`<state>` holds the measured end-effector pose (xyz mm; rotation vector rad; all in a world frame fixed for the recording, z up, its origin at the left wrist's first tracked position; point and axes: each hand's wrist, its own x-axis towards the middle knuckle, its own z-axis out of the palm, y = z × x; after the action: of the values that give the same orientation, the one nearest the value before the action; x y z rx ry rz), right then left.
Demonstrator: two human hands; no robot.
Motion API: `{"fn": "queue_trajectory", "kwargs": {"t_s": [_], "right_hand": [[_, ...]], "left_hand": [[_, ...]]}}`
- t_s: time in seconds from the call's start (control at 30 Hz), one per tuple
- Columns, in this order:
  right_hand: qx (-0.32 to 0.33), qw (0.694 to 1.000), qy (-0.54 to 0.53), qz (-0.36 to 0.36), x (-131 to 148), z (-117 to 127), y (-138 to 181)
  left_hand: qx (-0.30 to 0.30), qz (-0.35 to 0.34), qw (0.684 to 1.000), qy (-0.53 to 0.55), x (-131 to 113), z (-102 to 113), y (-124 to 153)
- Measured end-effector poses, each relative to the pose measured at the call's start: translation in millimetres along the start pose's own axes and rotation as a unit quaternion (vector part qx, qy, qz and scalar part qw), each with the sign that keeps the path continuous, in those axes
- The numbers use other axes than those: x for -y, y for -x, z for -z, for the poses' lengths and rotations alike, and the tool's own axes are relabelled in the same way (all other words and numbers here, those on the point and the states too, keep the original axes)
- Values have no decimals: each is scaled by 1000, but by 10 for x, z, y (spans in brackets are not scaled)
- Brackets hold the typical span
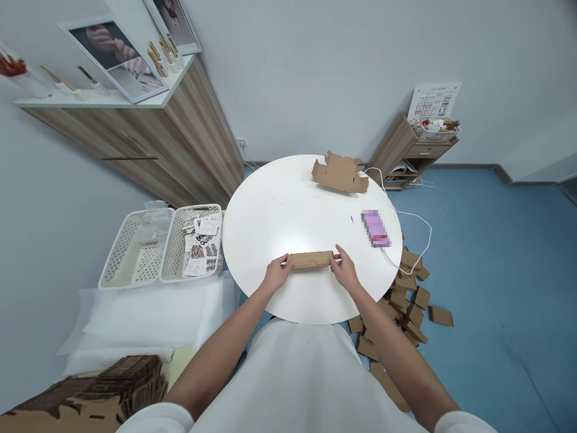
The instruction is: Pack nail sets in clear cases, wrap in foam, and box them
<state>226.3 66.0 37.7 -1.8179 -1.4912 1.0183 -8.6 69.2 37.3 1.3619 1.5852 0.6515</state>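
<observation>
A small flat cardboard box (311, 260), folded closed, is held level just above or on the front part of the round white table (256, 210); I cannot tell whether it touches the top. My left hand (276, 273) grips its left end between thumb and fingers. At the right end, my right hand (345, 269) has its thumb and fingers against the box, the index finger raised a little. An unfolded cardboard box blank (341, 172) lies at the far edge of the table. A purple phone (375, 228), blurred out, rests on the right with a white cable (426, 240).
Two white plastic baskets (166, 240) stand left of the table, one with packaged pieces and cards. Stacked flat cardboard (103, 385) is at lower left. Many folded boxes (412, 316) lie on the blue floor at right. Wooden cabinets (202, 120) stand along the wall.
</observation>
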Motion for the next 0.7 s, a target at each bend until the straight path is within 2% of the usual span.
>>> {"fn": "queue_trajectory", "kwargs": {"t_s": [0.1, 0.23, 0.3, 0.37, 0.5, 0.7], "right_hand": [[4, 999, -30, -17, -10, -23, 22], [-8, 998, -69, 2, -53, -134, 189], [-11, 995, -101, -8, -90, -246, 315], [-26, 991, -126, -31, -127, -366, 439], [-71, 988, -102, -95, -153, -510, 592], [-104, 979, -5, -173, -107, -508, 534]], "left_hand": [[30, 7, 999, 15, 11, -8, -2], [-31, -17, 998, 52, 141, -76, 56], [-64, -15, 997, 50, 246, -125, 96], [-72, -19, 997, 32, 350, -163, 133], [-57, -29, 997, -37, 476, -175, 197], [9, -66, 993, -102, 505, -130, 200]]}}
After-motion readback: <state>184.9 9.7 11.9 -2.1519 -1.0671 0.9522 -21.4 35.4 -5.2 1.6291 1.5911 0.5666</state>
